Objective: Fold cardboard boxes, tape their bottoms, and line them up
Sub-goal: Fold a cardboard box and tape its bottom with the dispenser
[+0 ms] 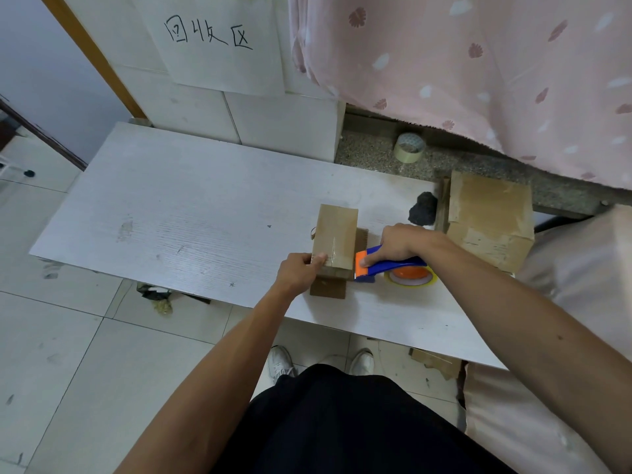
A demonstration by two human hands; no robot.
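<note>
A small brown cardboard box [336, 234] stands on the white table [178, 213] with its taped bottom facing up; a flap lies flat toward the near edge. My left hand [301, 270] grips the box's near left corner, thumb on the tape strip. My right hand [402, 242] holds a blue and orange tape dispenser [393, 268] just right of the box, its blade end near the box's near right corner. A bigger taped cardboard box [489, 217] sits at the table's right end.
A spare roll of clear tape [409, 147] rests on the stone ledge behind the table, under a pink curtain [478, 63]. A black lump [423, 208] lies between the two boxes. Cardboard scraps [437, 364] lie on the tiled floor beneath the table.
</note>
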